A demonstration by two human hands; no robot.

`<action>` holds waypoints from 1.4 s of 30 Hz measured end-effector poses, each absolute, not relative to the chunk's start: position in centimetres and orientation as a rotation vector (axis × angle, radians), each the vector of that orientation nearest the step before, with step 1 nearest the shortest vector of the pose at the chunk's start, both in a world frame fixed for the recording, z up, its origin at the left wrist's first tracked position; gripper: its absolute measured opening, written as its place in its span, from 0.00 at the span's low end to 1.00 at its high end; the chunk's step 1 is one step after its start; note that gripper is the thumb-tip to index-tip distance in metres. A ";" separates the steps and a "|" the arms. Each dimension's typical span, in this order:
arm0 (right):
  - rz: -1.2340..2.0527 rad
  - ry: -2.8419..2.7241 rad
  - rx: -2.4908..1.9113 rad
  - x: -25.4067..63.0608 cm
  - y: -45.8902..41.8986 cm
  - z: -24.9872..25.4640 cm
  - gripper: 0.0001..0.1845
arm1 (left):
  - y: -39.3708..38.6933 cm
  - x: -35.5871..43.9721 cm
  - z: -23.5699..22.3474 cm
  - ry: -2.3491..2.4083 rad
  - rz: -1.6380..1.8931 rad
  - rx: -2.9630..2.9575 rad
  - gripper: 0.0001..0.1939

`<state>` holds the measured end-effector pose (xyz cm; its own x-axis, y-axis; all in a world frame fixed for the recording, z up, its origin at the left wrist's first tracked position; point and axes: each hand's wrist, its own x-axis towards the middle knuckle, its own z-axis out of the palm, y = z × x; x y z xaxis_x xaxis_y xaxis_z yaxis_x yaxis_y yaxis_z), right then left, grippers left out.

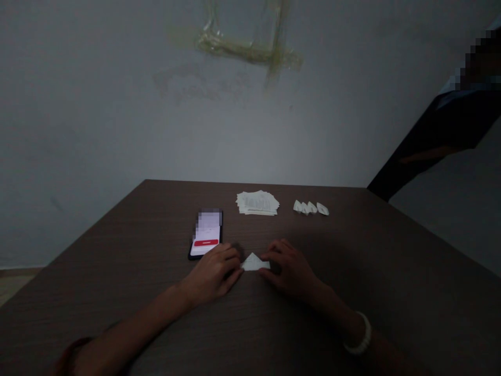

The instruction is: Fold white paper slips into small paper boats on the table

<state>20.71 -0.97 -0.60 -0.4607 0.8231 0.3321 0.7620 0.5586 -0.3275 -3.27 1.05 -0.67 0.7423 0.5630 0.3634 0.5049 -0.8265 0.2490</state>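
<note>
A small piece of white paper (252,262), folded to a peak with a flat strip along its lower edge, lies on the dark wooden table (156,313) in front of me. My left hand (217,269) closes on its left corner with bent fingers, thumb nearest me. At the right end, my right hand (290,267) pinches the paper between thumb and index finger. A white bracelet (364,334) circles my right wrist. Just beyond my left hand rests a phone (206,235) with a lit screen and a red button.
Near the table's far edge sits a stack of printed paper sheets (257,202). To its right stand several small folded paper pieces (309,207) in a row. A wall with tape (242,52) rises behind. Another person in dark clothing (450,120) is at the far right.
</note>
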 end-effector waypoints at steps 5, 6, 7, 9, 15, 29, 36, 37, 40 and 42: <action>0.285 -2.287 -1.272 20.5 -0.7 -0.9 0.10 | 1.1 -3.0 -0.8 0.911 0.670 2.741 0.06; 0.301 -2.274 -1.266 20.5 -0.6 -1.0 0.09 | 1.1 -3.0 -0.9 0.936 0.671 2.723 0.06; 0.315 -2.257 -1.260 20.5 -0.5 -1.1 0.09 | 1.1 -3.0 -0.9 0.962 0.669 2.704 0.07; 0.343 -2.212 -1.253 20.5 -0.4 -1.2 0.10 | 1.1 -3.0 -0.9 0.997 0.672 2.675 0.09; 0.371 -2.165 -1.187 20.5 -0.6 -1.2 0.09 | 1.1 -2.9 -0.8 0.952 0.647 2.715 0.08; 0.237 -2.398 -0.993 21.5 -0.6 -1.9 0.05 | 0.2 -2.8 -0.4 0.916 0.603 2.902 0.17; 0.163 -2.540 -0.977 21.7 -1.1 -0.4 0.06 | 0.3 -2.8 0.1 0.754 0.530 2.941 0.10; 0.169 -2.543 -0.977 21.7 -1.2 -0.2 0.05 | 0.3 -2.8 0.3 0.738 0.514 2.946 0.10; 0.173 -2.519 -0.998 21.5 -1.3 -0.2 0.06 | 0.4 -2.7 0.5 0.689 0.476 2.959 0.10; 0.166 -2.493 -1.024 21.3 -1.2 -0.6 0.08 | 0.4 -2.8 0.4 0.663 0.502 2.952 0.10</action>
<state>21.32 -1.20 -0.56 -0.6306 0.6928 0.3499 0.6402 0.7192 -0.2700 -2.76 0.42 0.37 0.8532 0.4277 0.2986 0.4033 -0.9039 0.1423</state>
